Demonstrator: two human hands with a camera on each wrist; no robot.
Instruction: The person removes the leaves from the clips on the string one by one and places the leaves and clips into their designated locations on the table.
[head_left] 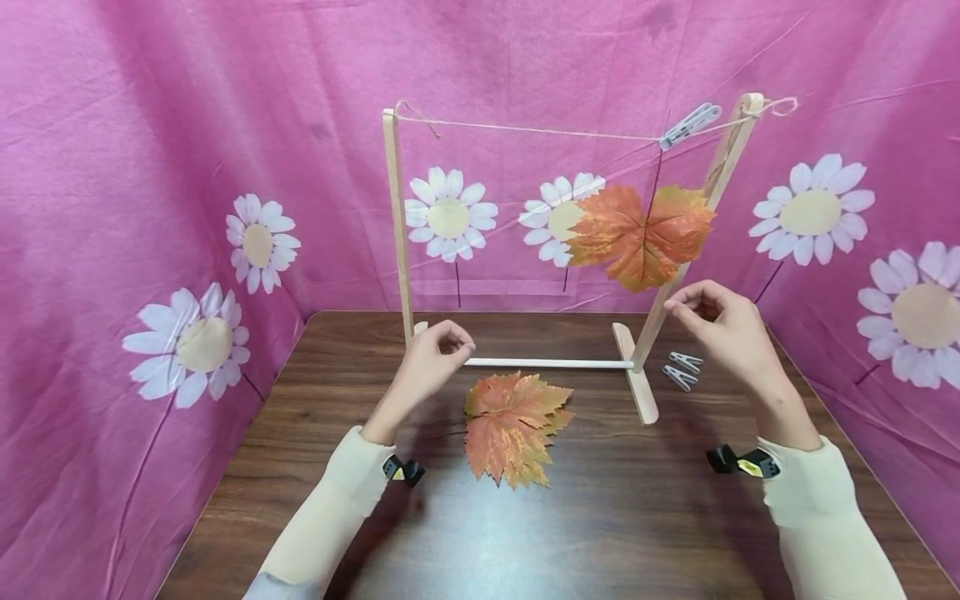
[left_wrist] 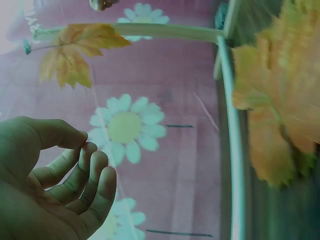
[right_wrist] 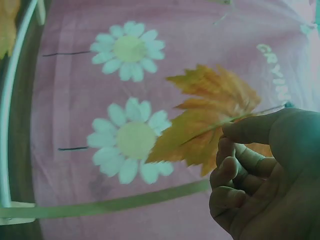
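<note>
My left hand (head_left: 432, 362) hovers over the table, its fingers loosely curled with the thumb tip near the index finger. Nothing shows between them in the left wrist view. Just to its right, an orange leaf (head_left: 513, 427) lies on the table. A second orange leaf (head_left: 637, 237) hangs by its stem from a pale clothespin (head_left: 690, 125) on the string (head_left: 525, 129). Below and right of that leaf is my right hand (head_left: 723, 329), fingers bent and holding nothing visible. In the right wrist view its fingertips overlap the hanging leaf (right_wrist: 200, 132).
The string runs between two wooden posts (head_left: 397, 217) joined low down by a white rod (head_left: 551, 363). Two more clothespins (head_left: 681, 377) lie right of the stand's right foot (head_left: 639, 392). A pink cloth (head_left: 315, 75) with printed daisies surrounds the wooden table (head_left: 600, 533).
</note>
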